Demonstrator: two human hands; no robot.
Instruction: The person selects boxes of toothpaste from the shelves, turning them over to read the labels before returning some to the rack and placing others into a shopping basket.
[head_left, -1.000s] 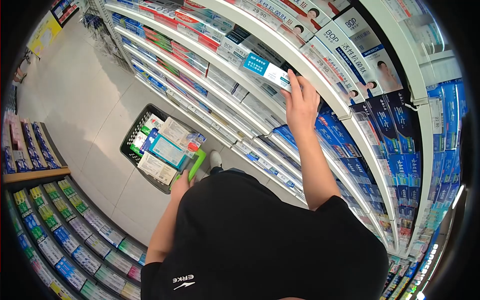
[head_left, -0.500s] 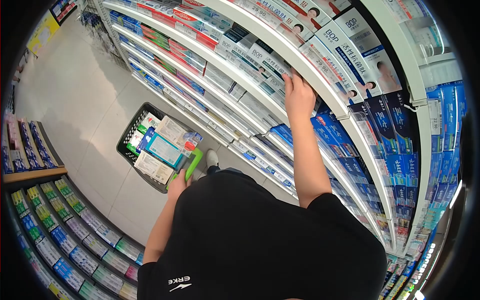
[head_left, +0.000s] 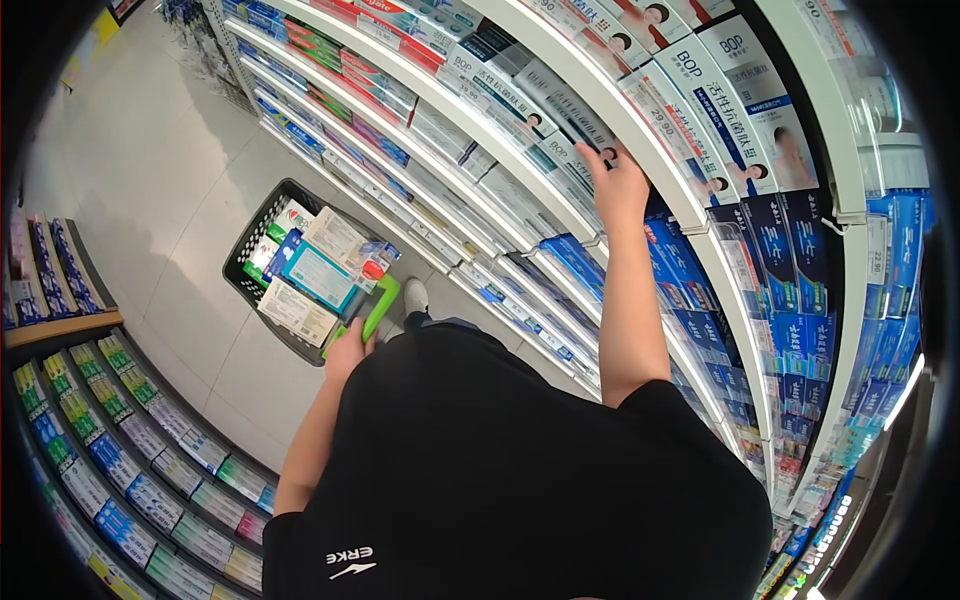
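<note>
My left hand (head_left: pixel 347 350) is closed round the green handle (head_left: pixel 380 308) of a dark shopping basket (head_left: pixel 240 238). In the basket lie several packages, among them a teal-edged box (head_left: pixel 318 279) and a pale printed box (head_left: pixel 297 312). My right hand (head_left: pixel 622 190) reaches into the toothpaste shelf on the right. Its thumb and fingers grip the near end of a BOP toothpaste box (head_left: pixel 568 108), which looks tilted and shaded under the shelf above. More BOP boxes (head_left: pixel 500 98) stand beside it. The fingertips are partly hidden.
White shelf edges (head_left: pixel 660 175) curve close above and below my right hand. Blue toothpaste boxes (head_left: pixel 795 250) fill the shelves to the right, red Colgate boxes (head_left: pixel 405 38) further along. A low toothbrush rack (head_left: pixel 130 455) stands on the left, across the tiled floor (head_left: pixel 180 200).
The BOP box at my right hand has tilted, its white face now darker. My right hand has shifted slightly right and down in view. My left hand still holds the basket handle.
</note>
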